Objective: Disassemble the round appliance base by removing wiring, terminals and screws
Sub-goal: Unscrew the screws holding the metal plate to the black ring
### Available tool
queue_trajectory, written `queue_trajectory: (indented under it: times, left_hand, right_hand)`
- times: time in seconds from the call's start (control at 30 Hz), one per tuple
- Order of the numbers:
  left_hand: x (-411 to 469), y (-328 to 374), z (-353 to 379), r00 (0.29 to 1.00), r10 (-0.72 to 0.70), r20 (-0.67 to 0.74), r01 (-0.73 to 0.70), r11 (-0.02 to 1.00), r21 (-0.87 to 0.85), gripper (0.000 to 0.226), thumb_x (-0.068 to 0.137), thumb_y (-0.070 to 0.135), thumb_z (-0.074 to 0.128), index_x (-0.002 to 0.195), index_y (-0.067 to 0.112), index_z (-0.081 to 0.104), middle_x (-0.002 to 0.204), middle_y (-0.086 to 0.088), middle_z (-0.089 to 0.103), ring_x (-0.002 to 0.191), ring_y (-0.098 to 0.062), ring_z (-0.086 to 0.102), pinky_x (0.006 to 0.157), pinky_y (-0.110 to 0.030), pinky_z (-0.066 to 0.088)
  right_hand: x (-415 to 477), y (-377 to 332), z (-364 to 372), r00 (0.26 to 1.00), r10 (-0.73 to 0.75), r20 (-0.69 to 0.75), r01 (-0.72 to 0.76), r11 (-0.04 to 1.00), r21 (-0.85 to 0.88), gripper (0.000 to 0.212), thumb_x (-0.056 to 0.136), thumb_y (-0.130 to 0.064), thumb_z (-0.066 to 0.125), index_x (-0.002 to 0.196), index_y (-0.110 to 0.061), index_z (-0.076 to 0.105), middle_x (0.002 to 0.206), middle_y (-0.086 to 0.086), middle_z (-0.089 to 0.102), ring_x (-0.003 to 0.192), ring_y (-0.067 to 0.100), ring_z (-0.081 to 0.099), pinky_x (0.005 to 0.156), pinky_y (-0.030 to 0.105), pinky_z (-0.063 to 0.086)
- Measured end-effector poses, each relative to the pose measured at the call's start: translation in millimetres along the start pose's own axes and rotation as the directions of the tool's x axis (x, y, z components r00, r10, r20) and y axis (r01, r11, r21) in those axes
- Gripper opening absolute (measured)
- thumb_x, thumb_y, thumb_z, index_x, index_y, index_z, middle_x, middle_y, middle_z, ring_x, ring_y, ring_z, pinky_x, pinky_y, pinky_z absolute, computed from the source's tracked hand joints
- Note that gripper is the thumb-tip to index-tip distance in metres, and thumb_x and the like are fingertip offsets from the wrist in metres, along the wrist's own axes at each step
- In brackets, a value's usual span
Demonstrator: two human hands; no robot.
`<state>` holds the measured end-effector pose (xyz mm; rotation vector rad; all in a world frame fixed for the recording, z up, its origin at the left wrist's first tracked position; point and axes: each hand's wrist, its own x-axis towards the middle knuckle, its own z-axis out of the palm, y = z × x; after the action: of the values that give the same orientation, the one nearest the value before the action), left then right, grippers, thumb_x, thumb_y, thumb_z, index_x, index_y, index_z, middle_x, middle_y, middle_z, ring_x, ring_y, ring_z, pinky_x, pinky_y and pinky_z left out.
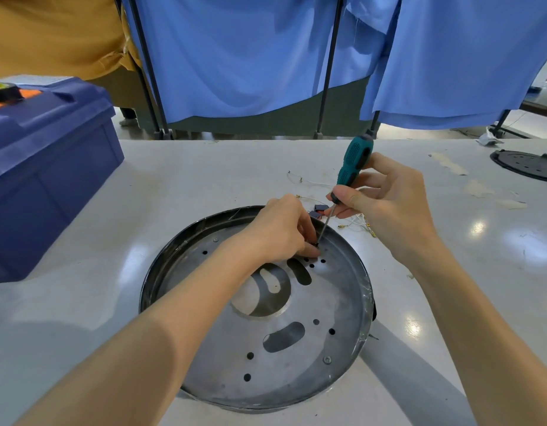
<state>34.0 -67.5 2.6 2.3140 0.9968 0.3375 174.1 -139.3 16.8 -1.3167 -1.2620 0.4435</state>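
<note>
The round appliance base (343, 290), a grey metal disc with slots and holes inside a black rim, lies on the white table in front of me. My right hand (386, 201) grips a green-and-black screwdriver (353, 162), whose shaft slants down to a screw near the base's far edge. My left hand (281, 229) rests on the disc with its fingertips pinched at the screwdriver's tip; what they pinch is hidden. One screw (327, 360) sits in the disc at the near right. Loose white wires with brass terminals (355, 224) lie on the table behind the base.
A blue plastic toolbox (45, 167) stands at the left with a tape roll (5, 93) on its lid. A second round black base (527, 164) lies at the far right. Small dark parts (320, 209) sit beyond the rim. Blue curtains on black stands hang behind the table.
</note>
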Motion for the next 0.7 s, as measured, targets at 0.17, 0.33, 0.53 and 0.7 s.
queue_trajectory:
  times: [0.17,0.33,0.53,0.7]
  left_hand:
    - [0.4,3.6,-11.5,0.987,0.033,-0.155,-0.056,0.988,-0.147,0.032,0.068,0.021,0.086,0.095,0.015,0.071,0.084,-0.001,0.07,0.077,-0.013,0.065,0.07,-0.02,0.051]
    - [1.4,5.0,-15.4,0.989,0.021,-0.148,-0.083,0.902,-0.423,0.051,0.066,0.002,0.084,0.112,0.007,0.061,0.089,-0.008,0.073,0.083,-0.019,0.072,0.083,-0.034,0.057]
    - [4.0,5.1,0.7,0.968,0.061,-0.244,-0.176,0.858,-0.483,0.021,0.083,0.001,0.07,0.103,0.003,0.067,0.082,-0.012,0.074,0.08,-0.022,0.072,0.082,-0.038,0.058]
    - [5.1,5.5,8.8,0.947,0.053,-0.316,-0.195,0.879,-0.436,0.008,0.082,0.007,0.073,0.089,0.004,0.069,0.071,-0.007,0.073,0.068,-0.019,0.072,0.074,-0.038,0.06]
  right_hand:
    - [1.8,-3.8,-0.3,0.994,-0.052,0.094,0.066,0.986,-0.154,0.026,0.087,-0.004,0.068,0.108,-0.013,0.056,0.085,-0.009,0.07,0.063,0.009,0.072,0.06,0.014,0.054]
    - [6.7,-8.5,-2.4,0.982,-0.056,0.179,0.1,0.964,-0.245,0.023,0.088,-0.006,0.066,0.11,-0.008,0.062,0.102,0.004,0.068,0.065,0.013,0.072,0.073,0.025,0.059]
    - [10.7,-8.4,-1.1,0.975,-0.073,0.21,0.151,0.911,-0.384,0.017,0.088,-0.013,0.068,0.105,-0.014,0.071,0.088,-0.007,0.066,0.08,0.001,0.056,0.066,0.004,0.041]
    - [14.7,-15.3,4.8,0.992,-0.123,-0.01,0.111,0.93,-0.35,0.039,0.077,-0.041,0.077,0.11,-0.023,0.063,0.096,-0.007,0.06,0.08,0.0,0.055,0.067,0.009,0.042]
